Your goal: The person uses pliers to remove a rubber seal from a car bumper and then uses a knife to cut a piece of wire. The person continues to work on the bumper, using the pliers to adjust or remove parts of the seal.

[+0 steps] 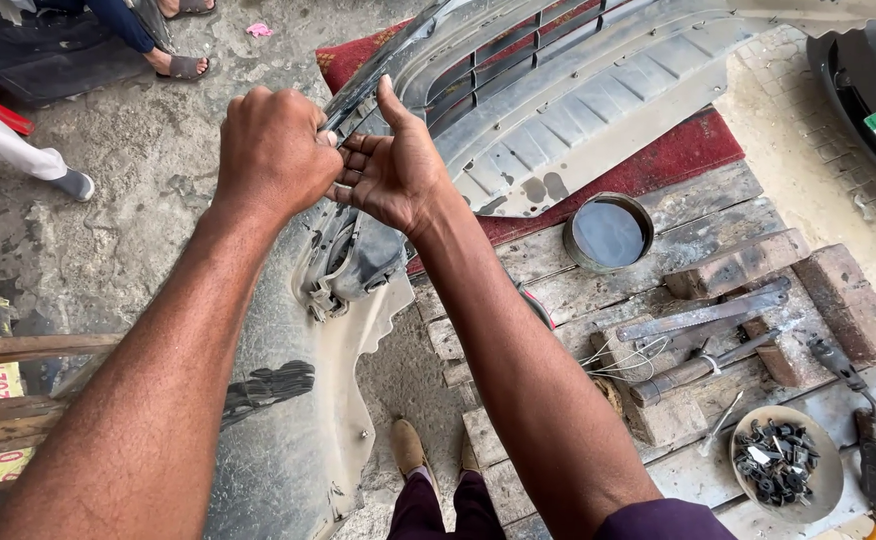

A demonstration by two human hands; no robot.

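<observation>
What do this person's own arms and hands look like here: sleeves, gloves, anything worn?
Both hands are bare: no gloves, rings or watch show on the left hand or the right hand. The forearms are uncovered too. A dark purple sleeve shows only at the right upper arm, at the frame's bottom edge.

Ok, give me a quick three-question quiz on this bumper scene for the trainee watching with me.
1. True or false: both hands grip the upper edge of the grey car bumper.
2. What lies in the shallow round dish at lower right? A) dark clips and fasteners B) coins C) paint
3. Fill in: the round tin stands on the wooden ____ beside the red mat.

Key
1. True: the left hand and the right hand close on the same edge.
2. A
3. Planks
</observation>
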